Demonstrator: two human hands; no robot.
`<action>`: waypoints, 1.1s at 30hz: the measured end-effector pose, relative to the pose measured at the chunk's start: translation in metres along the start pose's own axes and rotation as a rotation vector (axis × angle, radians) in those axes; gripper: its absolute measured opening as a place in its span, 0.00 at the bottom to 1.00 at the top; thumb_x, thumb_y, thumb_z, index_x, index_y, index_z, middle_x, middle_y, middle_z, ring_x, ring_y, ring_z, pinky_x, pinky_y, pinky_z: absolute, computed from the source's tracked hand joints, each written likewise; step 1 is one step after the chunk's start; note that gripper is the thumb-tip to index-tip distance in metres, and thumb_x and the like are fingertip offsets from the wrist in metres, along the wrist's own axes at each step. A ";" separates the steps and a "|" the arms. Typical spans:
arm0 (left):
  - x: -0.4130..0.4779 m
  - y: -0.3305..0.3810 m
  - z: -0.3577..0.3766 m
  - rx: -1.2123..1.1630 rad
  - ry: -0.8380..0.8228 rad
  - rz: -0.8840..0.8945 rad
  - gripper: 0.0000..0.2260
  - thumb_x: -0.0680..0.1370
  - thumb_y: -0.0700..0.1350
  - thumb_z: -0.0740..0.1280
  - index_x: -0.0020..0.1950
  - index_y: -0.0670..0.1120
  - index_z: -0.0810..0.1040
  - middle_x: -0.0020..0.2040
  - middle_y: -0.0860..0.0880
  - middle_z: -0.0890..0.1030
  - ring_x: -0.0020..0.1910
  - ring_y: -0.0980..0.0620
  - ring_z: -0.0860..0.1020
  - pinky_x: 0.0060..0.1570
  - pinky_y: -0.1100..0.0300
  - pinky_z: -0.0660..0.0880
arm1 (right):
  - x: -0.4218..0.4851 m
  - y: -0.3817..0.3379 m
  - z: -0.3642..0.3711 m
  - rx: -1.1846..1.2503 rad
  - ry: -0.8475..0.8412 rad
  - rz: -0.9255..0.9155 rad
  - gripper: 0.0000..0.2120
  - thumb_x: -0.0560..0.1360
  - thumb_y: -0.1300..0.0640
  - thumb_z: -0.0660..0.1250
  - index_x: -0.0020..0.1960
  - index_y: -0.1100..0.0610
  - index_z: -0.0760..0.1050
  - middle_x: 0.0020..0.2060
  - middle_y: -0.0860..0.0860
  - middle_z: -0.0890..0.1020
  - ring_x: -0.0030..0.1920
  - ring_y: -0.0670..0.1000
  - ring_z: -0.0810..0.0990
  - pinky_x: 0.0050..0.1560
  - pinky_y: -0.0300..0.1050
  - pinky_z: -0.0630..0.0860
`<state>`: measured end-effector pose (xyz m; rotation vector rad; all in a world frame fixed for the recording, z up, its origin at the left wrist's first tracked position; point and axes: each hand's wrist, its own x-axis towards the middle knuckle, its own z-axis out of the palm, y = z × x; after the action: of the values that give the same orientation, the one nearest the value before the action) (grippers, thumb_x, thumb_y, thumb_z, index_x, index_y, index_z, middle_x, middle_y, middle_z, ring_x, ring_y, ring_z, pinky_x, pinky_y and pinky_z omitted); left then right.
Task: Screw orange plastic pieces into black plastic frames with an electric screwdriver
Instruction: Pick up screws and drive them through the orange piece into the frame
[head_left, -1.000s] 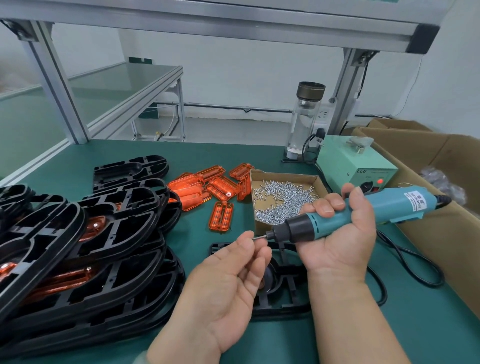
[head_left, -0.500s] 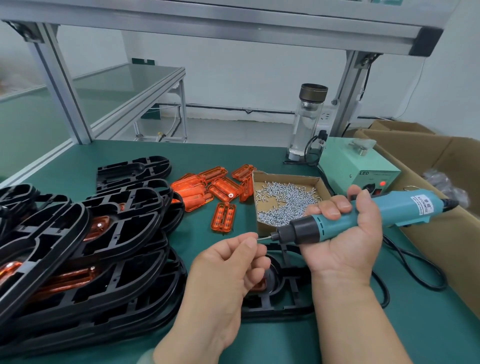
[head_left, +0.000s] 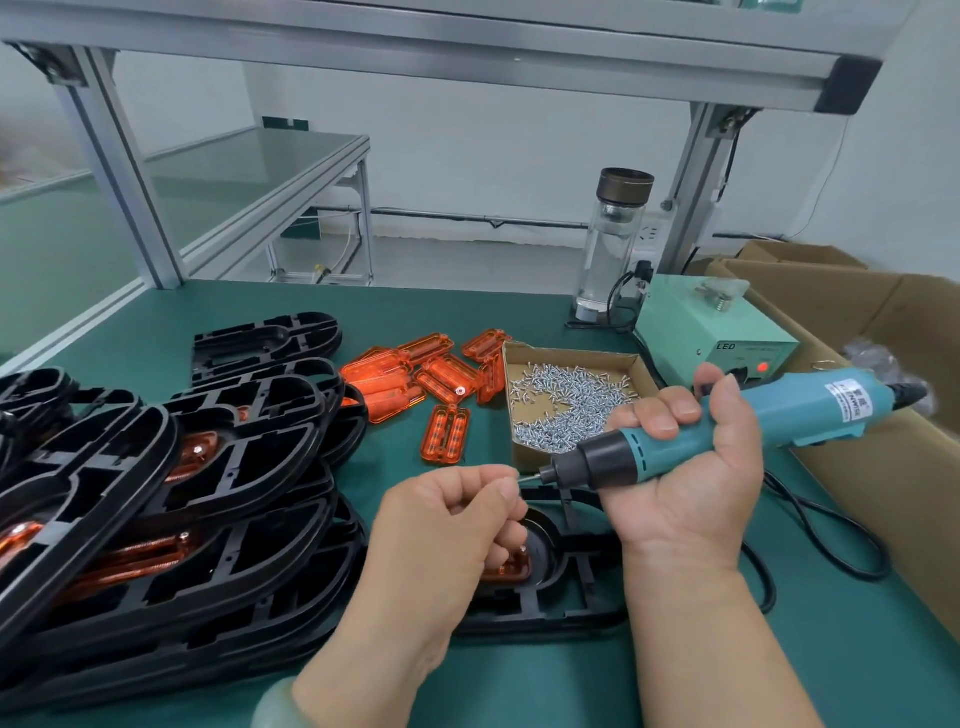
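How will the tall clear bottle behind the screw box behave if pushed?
Probably tips before it slides: the bottle is tall and narrow, with a bulky dark cap on top. The clear wall looks rigid and smooth, so likely slippery in a grip, possibly breakable. On its side it would likely roll, being round.

The worktop (head_left: 519, 686) is dark green, carrying glossy black frames (head_left: 156, 519) and translucent orange pieces (head_left: 447, 434) with ribbed lines. The electric screwdriver (head_left: 779, 415) is teal with a black nose and a white label. Silver screws (head_left: 566, 400) lie in a brown cardboard tray (head_left: 571, 353), beside a pale green power box (head_left: 701, 332) with a red lamp (head_left: 762, 367) and a clear bottle (head_left: 608, 260) capped in bronze.
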<state>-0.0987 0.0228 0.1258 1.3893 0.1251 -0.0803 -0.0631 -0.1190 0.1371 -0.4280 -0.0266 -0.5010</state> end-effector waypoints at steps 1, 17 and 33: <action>0.000 0.001 0.000 0.007 -0.003 0.000 0.04 0.75 0.38 0.69 0.43 0.46 0.82 0.34 0.48 0.83 0.29 0.58 0.77 0.28 0.68 0.73 | 0.000 0.000 0.000 0.003 0.004 0.003 0.03 0.72 0.53 0.65 0.44 0.51 0.73 0.27 0.43 0.70 0.25 0.43 0.69 0.34 0.37 0.71; -0.021 -0.009 -0.018 1.303 -0.245 0.496 0.12 0.79 0.54 0.55 0.53 0.53 0.76 0.52 0.59 0.77 0.53 0.59 0.71 0.55 0.63 0.69 | 0.006 -0.004 -0.002 -0.064 0.080 -0.021 0.05 0.80 0.56 0.61 0.45 0.51 0.70 0.27 0.44 0.70 0.25 0.43 0.68 0.34 0.37 0.71; -0.026 -0.023 -0.012 1.286 -0.337 0.679 0.22 0.54 0.55 0.80 0.46 0.54 0.84 0.45 0.60 0.81 0.45 0.57 0.80 0.41 0.67 0.78 | -0.004 0.009 0.002 -0.179 -0.014 0.019 0.05 0.71 0.55 0.66 0.46 0.52 0.71 0.27 0.45 0.70 0.25 0.44 0.69 0.33 0.38 0.70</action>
<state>-0.1281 0.0303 0.1049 2.5867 -0.8186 0.2163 -0.0622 -0.1091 0.1353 -0.6060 0.0090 -0.4834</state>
